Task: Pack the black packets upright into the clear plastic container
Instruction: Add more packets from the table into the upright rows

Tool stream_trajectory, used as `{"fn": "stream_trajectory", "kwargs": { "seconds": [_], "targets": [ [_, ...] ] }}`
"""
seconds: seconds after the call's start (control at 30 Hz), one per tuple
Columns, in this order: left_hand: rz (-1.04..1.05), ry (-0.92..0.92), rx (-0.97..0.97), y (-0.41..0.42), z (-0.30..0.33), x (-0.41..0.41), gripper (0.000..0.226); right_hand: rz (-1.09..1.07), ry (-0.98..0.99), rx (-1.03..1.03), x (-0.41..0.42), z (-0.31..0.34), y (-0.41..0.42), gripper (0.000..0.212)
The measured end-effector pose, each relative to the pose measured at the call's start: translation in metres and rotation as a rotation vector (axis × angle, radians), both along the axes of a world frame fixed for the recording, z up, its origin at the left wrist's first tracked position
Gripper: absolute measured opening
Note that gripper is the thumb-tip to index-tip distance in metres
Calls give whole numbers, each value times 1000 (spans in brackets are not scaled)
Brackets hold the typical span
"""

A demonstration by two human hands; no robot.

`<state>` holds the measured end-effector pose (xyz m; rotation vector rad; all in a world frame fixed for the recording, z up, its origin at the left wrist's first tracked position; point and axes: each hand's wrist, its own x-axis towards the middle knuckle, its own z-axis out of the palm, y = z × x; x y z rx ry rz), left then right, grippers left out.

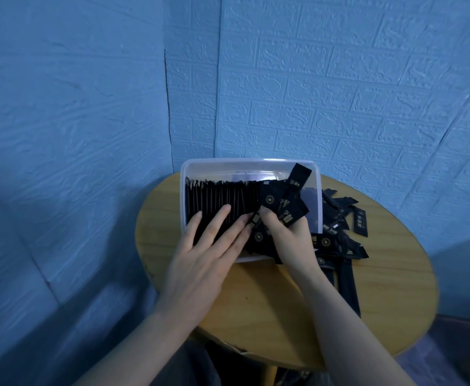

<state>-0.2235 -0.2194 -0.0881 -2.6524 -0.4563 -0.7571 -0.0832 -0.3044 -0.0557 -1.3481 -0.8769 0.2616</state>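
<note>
A clear plastic container (pixel 214 163) stands on a round wooden table. A row of black packets (pixel 217 197) stands upright in its left and middle part. My left hand (pixel 200 257) lies flat with straight fingers on the tops of that row, near the front wall. My right hand (pixel 289 235) grips a small bunch of black packets (pixel 286 201) with gold print, fanned out and tilted over the right part of the container. One of them sticks up past the far rim.
A loose pile of black packets (pixel 342 218) lies on the round wooden table (pixel 270 296) to the right of the container, and more run toward the front edge. Blue brick-textured walls stand close behind the table. The table's left edge is near the container.
</note>
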Motion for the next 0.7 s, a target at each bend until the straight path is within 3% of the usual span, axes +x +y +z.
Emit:
{"fn": "stream_trajectory", "kwargs": {
  "seconds": [0.17,0.27,0.43,0.7],
  "targets": [
    [13,2,25,2,-2,0,60,-20,12,-12,1,1,0,9],
    [8,-26,30,2,-3,1,66,-3,76,11,1,3,-2,13],
    [5,-23,18,1,-1,1,74,15,23,-15,-2,1,1,13],
    [22,-3,54,0,-2,0,68,69,80,-56,-1,2,-2,17]
  ]
}}
